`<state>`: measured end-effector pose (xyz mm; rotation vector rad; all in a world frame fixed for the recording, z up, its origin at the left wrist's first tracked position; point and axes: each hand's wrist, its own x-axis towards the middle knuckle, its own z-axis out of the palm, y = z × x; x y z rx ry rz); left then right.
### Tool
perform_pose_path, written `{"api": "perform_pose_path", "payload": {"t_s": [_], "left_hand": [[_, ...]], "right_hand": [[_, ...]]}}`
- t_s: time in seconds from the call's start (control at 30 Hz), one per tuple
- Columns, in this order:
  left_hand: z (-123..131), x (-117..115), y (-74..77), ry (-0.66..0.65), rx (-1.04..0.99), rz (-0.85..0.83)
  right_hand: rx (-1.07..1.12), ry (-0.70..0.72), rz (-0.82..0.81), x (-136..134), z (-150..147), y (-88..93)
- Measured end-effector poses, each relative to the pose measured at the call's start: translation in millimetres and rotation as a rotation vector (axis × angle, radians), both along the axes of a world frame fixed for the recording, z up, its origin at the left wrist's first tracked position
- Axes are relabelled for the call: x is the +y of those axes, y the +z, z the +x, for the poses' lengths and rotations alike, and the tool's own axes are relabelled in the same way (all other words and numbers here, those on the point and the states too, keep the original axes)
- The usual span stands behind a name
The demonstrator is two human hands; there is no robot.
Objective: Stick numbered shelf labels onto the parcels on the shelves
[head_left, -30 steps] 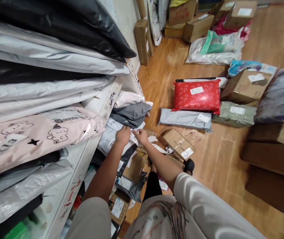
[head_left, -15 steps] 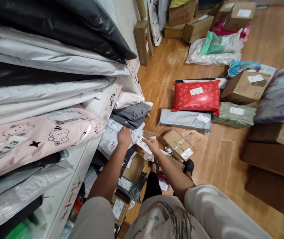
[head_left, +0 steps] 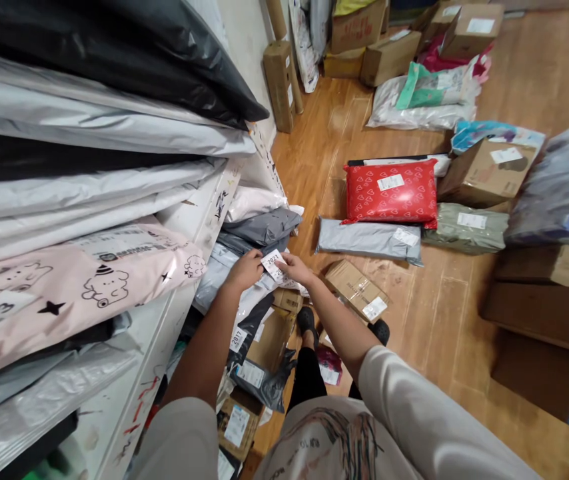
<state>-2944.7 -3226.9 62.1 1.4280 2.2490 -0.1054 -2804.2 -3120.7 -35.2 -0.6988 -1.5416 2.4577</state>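
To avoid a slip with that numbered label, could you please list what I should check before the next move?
1. Grip: the left hand and the right hand both pinch the label: ok.
2. Number: it faces up and seems to read 2021: ok.
3. Surface: a pale mailer lies right under the label, within reach: ok.
4. Sticky side of the label, bare or backed: cannot tell.
5. Footing: a cardboard box lies close to the shoes, so stepping room looks tight: not ok.
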Motion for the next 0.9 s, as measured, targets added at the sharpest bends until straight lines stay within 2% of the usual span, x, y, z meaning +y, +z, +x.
{"api": "perform_pose_path", "payload": {"t_s": [0.2, 0.4, 0.57, 0.73, 0.83, 0.9], "left_hand": [[-16, 9, -9.9, 0.203, 0.051, -0.05], [-6, 26, -23.7, 0.315, 0.202, -0.131], [6, 33, -32.9, 0.376, 0.32, -0.123], [12, 32, -38.8, 0.367, 0.347, -0.056], [14, 32, -34.4, 0.394, 0.352, -0.009], [14, 35, -25.9, 0.443, 0.381, 0.033]], "right_hand": [[-0.205, 0.009, 0.177, 5, -42, -3.1], [-0.466, -0.087, 0.286, -1, -51, -1.0], [-0.5, -0.119, 0.203, -9, -34, -6.2], [-0.522, -0.271, 0.097, -22, -8, -5.5], [-0.486, -0.363, 0.034, -19, 22, -4.6], [-0.442, -0.41, -0.005, -11, 46, -4.6]]}}
